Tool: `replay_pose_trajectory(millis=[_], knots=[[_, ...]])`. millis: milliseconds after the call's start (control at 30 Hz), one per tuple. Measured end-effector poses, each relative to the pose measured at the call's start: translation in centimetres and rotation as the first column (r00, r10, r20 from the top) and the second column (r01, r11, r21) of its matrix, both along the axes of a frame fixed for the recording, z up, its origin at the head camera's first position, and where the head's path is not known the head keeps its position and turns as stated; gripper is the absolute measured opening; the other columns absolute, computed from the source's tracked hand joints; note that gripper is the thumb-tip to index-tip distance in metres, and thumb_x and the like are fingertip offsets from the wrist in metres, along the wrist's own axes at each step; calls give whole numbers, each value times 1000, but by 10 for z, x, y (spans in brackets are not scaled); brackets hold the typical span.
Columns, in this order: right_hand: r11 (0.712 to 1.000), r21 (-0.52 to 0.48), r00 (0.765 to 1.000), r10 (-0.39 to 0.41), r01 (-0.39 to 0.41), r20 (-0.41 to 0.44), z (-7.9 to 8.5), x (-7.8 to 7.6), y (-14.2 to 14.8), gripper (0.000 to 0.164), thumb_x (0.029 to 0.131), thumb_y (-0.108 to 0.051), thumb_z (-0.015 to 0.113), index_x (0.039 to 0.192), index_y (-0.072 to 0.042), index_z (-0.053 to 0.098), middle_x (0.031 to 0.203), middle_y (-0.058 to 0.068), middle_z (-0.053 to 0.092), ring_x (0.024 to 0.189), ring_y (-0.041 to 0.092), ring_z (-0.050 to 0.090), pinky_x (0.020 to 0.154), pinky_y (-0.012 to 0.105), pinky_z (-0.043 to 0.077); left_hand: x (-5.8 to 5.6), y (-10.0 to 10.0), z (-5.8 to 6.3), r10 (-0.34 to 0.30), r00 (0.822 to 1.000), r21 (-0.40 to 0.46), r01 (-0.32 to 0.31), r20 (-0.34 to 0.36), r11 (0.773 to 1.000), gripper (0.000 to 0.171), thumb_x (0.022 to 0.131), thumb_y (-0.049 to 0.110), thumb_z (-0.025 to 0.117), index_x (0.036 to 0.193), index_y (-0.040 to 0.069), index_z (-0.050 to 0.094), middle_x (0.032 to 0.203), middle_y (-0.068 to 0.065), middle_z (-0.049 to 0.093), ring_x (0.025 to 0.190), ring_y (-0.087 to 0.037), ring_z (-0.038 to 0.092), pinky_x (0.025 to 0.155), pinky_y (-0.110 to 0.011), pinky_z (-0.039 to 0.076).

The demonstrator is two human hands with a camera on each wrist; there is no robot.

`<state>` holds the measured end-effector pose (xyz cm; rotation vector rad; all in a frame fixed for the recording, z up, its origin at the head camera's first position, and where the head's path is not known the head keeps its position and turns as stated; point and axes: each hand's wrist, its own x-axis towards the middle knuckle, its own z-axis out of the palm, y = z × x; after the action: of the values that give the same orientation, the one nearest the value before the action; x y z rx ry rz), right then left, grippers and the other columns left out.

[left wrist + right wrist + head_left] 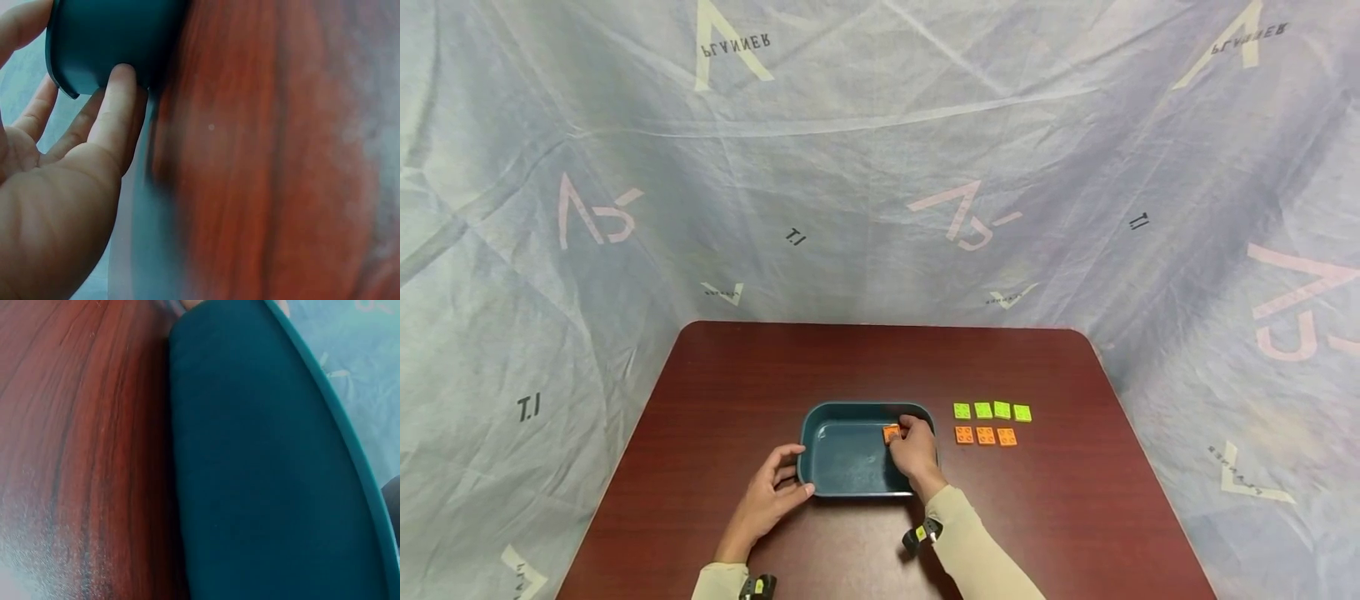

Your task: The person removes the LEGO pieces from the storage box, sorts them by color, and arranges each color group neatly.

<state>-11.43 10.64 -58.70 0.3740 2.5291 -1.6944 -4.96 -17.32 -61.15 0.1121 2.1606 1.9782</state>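
Note:
A dark teal rectangular tray [844, 463] stands on the table. In the head view my right hand [913, 454] reaches over its right part and pinches a small orange toy brick [891, 432] inside it. My left hand [765, 497] is at the tray's left end, fingers spread and thumb by the near corner. The left wrist view shows the thumb [115, 112] against the tray's outer wall [119, 37]. Only the tray's long outer side [269, 456] fills the right wrist view; the right hand's fingers are hidden there.
Right of the tray lie a row of several lime-green bricks [983, 410] and, nearer, a row of three orange bricks [986, 436]. The reddish-brown table [737, 367] has rounded far corners. Pale printed cloth [865, 208] hangs behind it and on both sides.

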Motion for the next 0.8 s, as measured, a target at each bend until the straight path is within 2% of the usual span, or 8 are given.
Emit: replay_pose_trajectory(millis=[167, 267, 500, 600, 800], knots=[[999, 50, 1000, 5, -5, -16, -1, -1, -2, 44, 92, 5, 74, 134, 11, 64, 109, 21, 69, 94, 26, 66, 77, 40, 61, -1, -1, -2, 1, 1000, -9, -1, 9, 1000, 67, 92, 8, 83, 150, 11, 50, 149, -22, 52, 135, -43, 58, 96, -25, 58], [993, 114, 998, 29, -23, -50, -2, -2, -3, 42, 89, 4, 78, 128, 9, 68, 109, 21, 70, 93, 27, 67, 77, 42, 61, -1, -2, -3, -3, 1000, -24, 4, 11, 1000, 66, 93, 9, 82, 151, 13, 50, 150, -22, 52, 136, -43, 58, 98, -25, 57], [954, 294, 990, 95, -59, -108, -5, -2, -2, 35, 81, 2, 85, 115, 3, 77, 109, 17, 69, 97, 31, 66, 86, 48, 59, 1, -2, -3, 4, 1000, -51, -5, -3, 999, 66, 92, 12, 84, 150, 17, 52, 150, -19, 54, 136, -41, 59, 100, -29, 57], [938, 336, 986, 125, -83, -107, -5, -2, -2, 32, 81, 1, 86, 112, 1, 78, 106, 15, 69, 97, 31, 66, 88, 48, 59, 1, -2, -4, 4, 1000, -50, -4, -9, 999, 65, 92, 11, 83, 149, 17, 52, 149, -19, 54, 135, -41, 59, 100, -29, 57], [912, 386, 976, 191, -137, -105, -3, -2, -1, 27, 87, -2, 83, 113, 1, 78, 104, 12, 67, 96, 28, 64, 89, 48, 58, 1, -2, -4, 6, 1000, -46, -6, -18, 999, 65, 92, 10, 83, 149, 16, 52, 149, -19, 54, 135, -41, 60, 99, -27, 57]])
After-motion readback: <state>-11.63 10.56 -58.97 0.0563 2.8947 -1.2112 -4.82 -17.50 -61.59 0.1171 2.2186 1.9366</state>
